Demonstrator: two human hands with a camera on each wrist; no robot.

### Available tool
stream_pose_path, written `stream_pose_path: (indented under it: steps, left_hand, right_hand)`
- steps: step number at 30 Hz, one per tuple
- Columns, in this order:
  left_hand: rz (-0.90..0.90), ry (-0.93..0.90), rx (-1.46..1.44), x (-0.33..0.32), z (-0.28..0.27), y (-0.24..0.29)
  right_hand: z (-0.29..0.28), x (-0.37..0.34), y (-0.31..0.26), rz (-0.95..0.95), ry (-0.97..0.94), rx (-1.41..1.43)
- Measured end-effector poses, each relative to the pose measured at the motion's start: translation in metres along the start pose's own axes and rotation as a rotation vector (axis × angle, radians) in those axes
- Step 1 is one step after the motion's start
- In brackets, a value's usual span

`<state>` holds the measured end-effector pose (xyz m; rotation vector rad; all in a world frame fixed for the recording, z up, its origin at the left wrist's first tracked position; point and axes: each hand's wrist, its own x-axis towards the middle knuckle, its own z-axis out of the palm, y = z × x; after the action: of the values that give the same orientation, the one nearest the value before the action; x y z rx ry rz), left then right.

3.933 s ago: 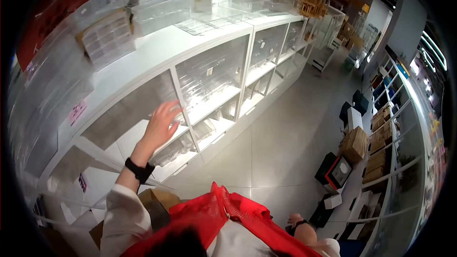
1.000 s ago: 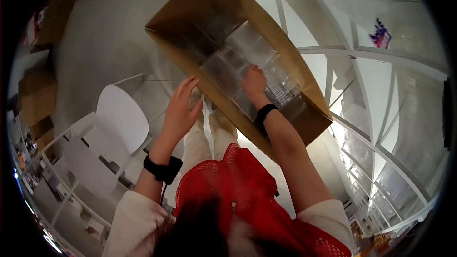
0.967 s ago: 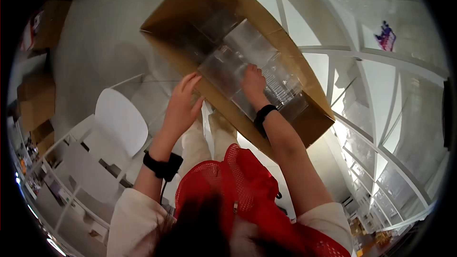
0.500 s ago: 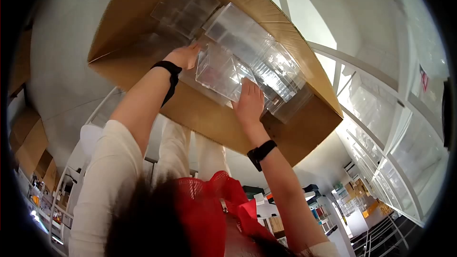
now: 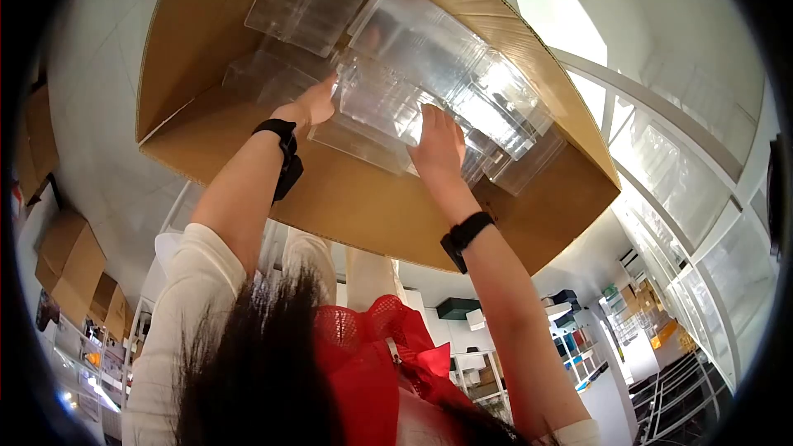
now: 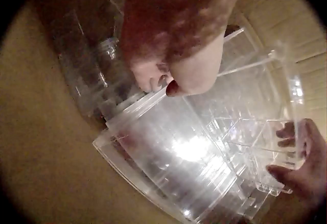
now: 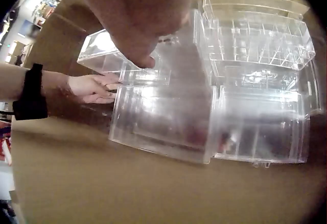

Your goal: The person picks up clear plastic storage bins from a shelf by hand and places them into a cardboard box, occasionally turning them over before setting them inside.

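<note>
A large brown cardboard box (image 5: 363,215) stands before the person, with several clear plastic boxes inside. One clear plastic box (image 5: 376,99) lies between the two hands. The left hand (image 5: 315,105) pinches its left end; in the left wrist view, that hand's thumb and fingertips meet at the box's edge. The right hand (image 5: 439,144) grips its near right side, and in the left wrist view the right hand (image 6: 304,157) has thumb and fingers spread around the edge. Part of the right fingers is hidden in the right wrist view.
A long clear box (image 5: 421,29) and another clear box (image 5: 310,4) lie at the far side. A divided clear organizer (image 7: 260,42) lies among them. White-framed shelves (image 5: 661,107) stand close on the right. Cardboard cartons (image 5: 73,260) are at the left.
Earlier the person was by white shelves, one hand raised. A second ago the left hand was at the carton's rim; it has since reached inside to the clear box's left end.
</note>
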<state>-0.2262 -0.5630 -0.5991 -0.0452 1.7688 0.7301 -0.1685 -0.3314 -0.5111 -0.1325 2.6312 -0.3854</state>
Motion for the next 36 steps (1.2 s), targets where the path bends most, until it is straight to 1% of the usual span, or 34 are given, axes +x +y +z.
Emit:
stream_pose_path:
  steps: [2, 4, 5, 8, 11, 14, 17, 20, 23, 26, 28, 29, 30, 32, 33, 35, 36]
  left_hand:
    - [-0.015, 0.03, -0.012, 0.011, 0.007, -0.01]
    - [0.008, 0.032, 0.046, 0.013, 0.007, -0.011]
    - [0.019, 0.033, 0.079, 0.013, 0.006, -0.011]
    - [-0.046, -0.062, -0.119, 0.006, -0.002, 0.002]
    - [-0.049, -0.093, -0.219, 0.003, -0.006, 0.015]
    - [0.019, -0.077, -0.204, 0.006, -0.002, 0.019]
    - [0.079, -0.134, -0.246, -0.011, -0.007, 0.037]
    - [-0.162, -0.126, -0.35, -0.006, -0.008, 0.033]
    - [-0.088, -0.227, -0.389, -0.008, -0.023, 0.043]
    - [-0.098, -0.141, -0.329, -0.014, -0.027, 0.057]
    - [-0.055, 0.012, -0.262, -0.007, -0.017, 0.048]
    - [-0.029, 0.09, -0.228, -0.011, -0.016, 0.056]
    - [-0.027, 0.105, -0.262, -0.016, -0.017, 0.06]
    - [-0.026, 0.133, -0.329, -0.048, -0.021, 0.084]
    - [0.088, 0.189, -0.272, -0.044, -0.019, 0.074]
    - [0.108, 0.275, -0.099, -0.05, -0.017, 0.065]
    - [0.117, 0.314, -0.013, -0.055, -0.015, 0.063]
  right_hand:
    - [0.013, 0.011, 0.002, 0.013, -0.01, -0.033]
    - [0.029, 0.021, 0.005, 0.004, 0.001, -0.073]
    - [0.033, 0.026, 0.005, 0.038, -0.059, -0.081]
    - [0.039, 0.034, 0.004, 0.003, -0.011, -0.004]
    - [0.042, 0.031, 0.009, 0.014, 0.002, -0.041]
    - [0.04, 0.021, 0.003, 0.097, 0.059, -0.124]
    - [0.053, 0.01, 0.007, 0.285, 0.075, -0.144]
    - [0.062, 0.01, 0.012, 0.279, -0.026, -0.423]
    - [0.055, 0.016, 0.01, 0.289, -0.096, -0.385]
    - [0.052, 0.019, 0.01, 0.266, -0.043, -0.274]
    - [0.037, 0.019, 0.012, 0.266, -0.158, -0.164]
    - [0.028, 0.019, 0.014, 0.265, -0.212, -0.11]
    - [0.019, 0.017, 0.016, 0.274, -0.216, -0.046]
    - [0.005, 0.01, 0.023, 0.286, -0.227, 0.087]
    - [0.001, 0.004, 0.027, 0.294, -0.243, 0.071]
    - [-0.009, -0.012, 0.042, 0.31, -0.278, 0.04]
    - [-0.013, -0.021, 0.049, 0.317, -0.263, 0.07]
